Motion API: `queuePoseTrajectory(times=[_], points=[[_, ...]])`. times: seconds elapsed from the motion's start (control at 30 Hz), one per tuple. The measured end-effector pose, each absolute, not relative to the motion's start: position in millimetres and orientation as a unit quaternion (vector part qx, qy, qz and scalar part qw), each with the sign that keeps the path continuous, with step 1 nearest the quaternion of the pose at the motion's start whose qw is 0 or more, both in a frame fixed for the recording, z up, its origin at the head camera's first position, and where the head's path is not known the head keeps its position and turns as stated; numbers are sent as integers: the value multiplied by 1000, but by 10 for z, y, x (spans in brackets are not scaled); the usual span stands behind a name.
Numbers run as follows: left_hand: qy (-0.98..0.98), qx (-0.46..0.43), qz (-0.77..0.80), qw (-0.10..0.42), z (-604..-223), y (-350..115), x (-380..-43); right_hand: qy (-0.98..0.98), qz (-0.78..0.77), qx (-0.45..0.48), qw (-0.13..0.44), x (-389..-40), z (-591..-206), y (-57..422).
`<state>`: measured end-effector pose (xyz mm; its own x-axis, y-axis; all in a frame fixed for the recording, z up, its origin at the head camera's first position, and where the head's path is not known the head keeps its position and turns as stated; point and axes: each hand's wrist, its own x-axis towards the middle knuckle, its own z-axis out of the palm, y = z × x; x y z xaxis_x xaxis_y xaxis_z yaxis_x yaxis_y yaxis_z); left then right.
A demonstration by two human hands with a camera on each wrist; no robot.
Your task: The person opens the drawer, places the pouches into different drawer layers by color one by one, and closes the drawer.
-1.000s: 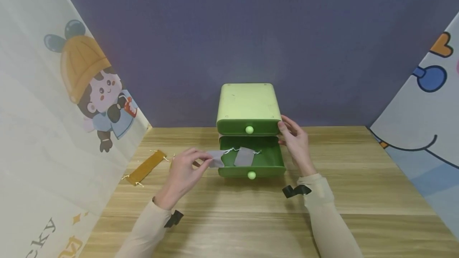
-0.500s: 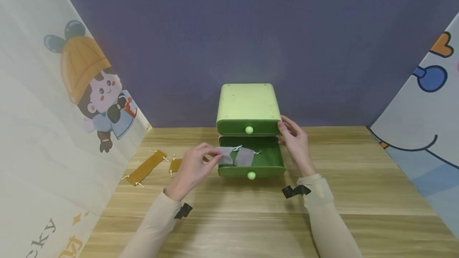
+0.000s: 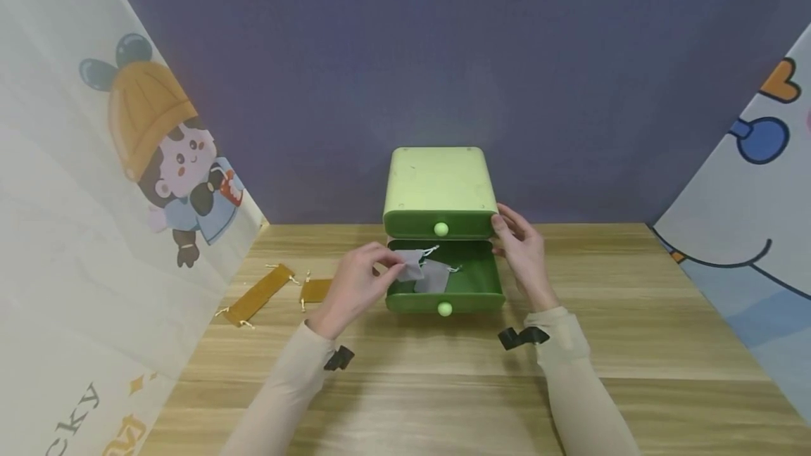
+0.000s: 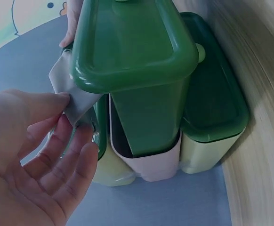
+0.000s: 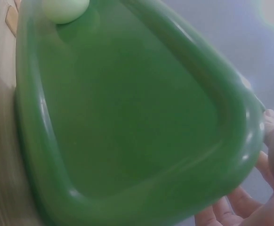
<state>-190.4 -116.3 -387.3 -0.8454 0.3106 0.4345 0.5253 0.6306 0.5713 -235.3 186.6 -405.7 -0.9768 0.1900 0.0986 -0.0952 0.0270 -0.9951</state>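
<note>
In the head view, my left hand (image 3: pixel 356 286) pinches a grey drawstring pouch (image 3: pixel 413 270) between thumb and index finger, over the left part of a pulled-out green drawer (image 3: pixel 472 303). White cords trail from the pouch toward the back right. A second grey pouch (image 3: pixel 434 280) lies in that drawer, partly overlapped by the held one. The drawer belongs to a small light-green cabinet (image 3: pixel 440 176) with round knobs; its top drawer (image 3: pixel 412 224) is closed. My right hand (image 3: pixel 524 255) holds the cabinet's right side, thumb at the front corner and fingers along the side.
Two brown drawstring pouches, a long one (image 3: pixel 260 297) and a shorter one (image 3: pixel 315 290) partly behind my left hand, lie left on the wooden table (image 3: pixel 437 400). A blue-grey wall (image 3: pixel 304 90) stands close behind the cabinet. A closed lower drawer (image 4: pixel 212 103) shows in the left wrist view.
My left hand has carried the grey pouch rightward and slightly back, from the drawer's left edge to over its inside, uncovering the shorter brown pouch. The right hand has stayed still.
</note>
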Motion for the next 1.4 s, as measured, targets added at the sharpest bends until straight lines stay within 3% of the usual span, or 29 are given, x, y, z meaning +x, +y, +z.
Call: queuePoseTrajectory(times=[1.4], points=[[-909, -236, -322, 116, -3920, -950, -2112, -709, 695, -40, 111, -2351, -4049, 1843]])
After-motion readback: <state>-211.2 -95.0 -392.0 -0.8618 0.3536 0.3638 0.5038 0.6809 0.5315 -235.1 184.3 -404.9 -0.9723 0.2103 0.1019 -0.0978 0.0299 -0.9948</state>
